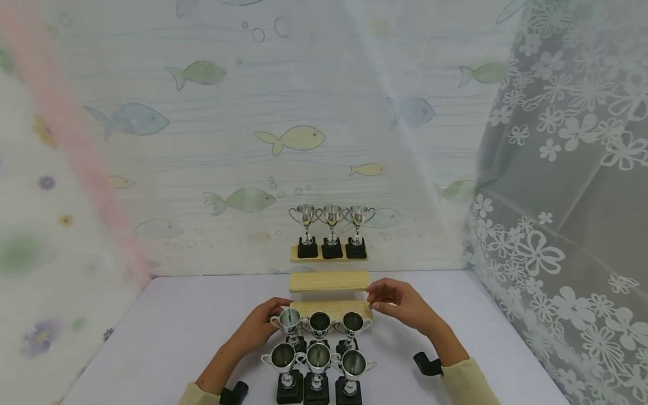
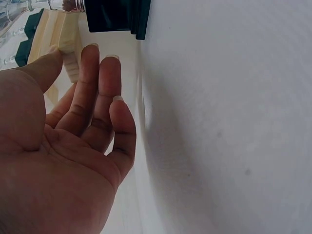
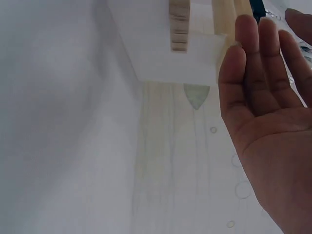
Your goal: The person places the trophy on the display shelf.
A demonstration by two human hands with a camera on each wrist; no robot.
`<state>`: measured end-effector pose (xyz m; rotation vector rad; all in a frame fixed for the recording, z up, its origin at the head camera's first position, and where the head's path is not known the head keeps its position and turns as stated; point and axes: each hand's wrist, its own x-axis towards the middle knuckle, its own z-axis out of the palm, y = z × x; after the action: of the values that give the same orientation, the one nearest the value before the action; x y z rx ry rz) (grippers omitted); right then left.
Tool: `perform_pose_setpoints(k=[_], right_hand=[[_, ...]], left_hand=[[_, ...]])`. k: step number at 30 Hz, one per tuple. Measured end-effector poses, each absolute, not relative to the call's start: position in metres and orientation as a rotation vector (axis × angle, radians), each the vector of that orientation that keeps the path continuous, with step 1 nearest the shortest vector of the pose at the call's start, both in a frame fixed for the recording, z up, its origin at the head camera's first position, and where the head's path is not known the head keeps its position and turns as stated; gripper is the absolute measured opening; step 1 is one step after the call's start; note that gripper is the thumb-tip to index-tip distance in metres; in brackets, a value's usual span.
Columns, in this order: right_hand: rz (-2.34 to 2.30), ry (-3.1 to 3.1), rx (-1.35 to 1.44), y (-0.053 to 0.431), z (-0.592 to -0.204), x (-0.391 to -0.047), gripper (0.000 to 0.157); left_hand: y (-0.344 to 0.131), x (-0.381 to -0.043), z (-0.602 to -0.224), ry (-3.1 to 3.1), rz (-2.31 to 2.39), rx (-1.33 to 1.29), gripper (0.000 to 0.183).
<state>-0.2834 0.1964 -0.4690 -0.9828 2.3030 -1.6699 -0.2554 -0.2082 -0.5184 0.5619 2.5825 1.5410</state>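
A pale wooden stepped stand has an upper step (image 1: 329, 260), a middle step (image 1: 329, 281) and a lower step (image 1: 329, 308). Three silver trophies (image 1: 332, 225) with black bases line the upper step. In front stand several more trophies (image 1: 316, 388) in two rows. My left hand (image 1: 260, 323) is at the lower step's left end, its thumb against the wood corner (image 2: 70, 41) and its other fingers extended. At the stand's right side is my right hand (image 1: 400, 301), fingers lightly bent near the step ends, palm holding nothing.
A white-covered table (image 1: 187, 332) bears everything. Behind it hangs a fish-print backdrop (image 1: 288, 138). A flowered sheet (image 1: 45, 225) closes the left side, and a sheer lace-flower curtain (image 1: 572, 242) the right. Black wrist mounts (image 1: 427, 364) sit by both sleeves.
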Motion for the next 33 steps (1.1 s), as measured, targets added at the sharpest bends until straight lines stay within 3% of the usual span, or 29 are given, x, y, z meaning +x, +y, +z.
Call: perform_pose_setpoints(k=[11,33], right_hand=[[-1.484,2.122,-1.167,0.188,-0.477,-0.279,0.034],[-1.361,2.143,-1.242,0.155,-0.486,-0.262,0.029]], left_hand=[[-0.209,-0.255,-0.517,2.582,1.538,0.561,0.049],[-0.207,-0.254,-0.518,2.573,1.553,0.565,0.051]])
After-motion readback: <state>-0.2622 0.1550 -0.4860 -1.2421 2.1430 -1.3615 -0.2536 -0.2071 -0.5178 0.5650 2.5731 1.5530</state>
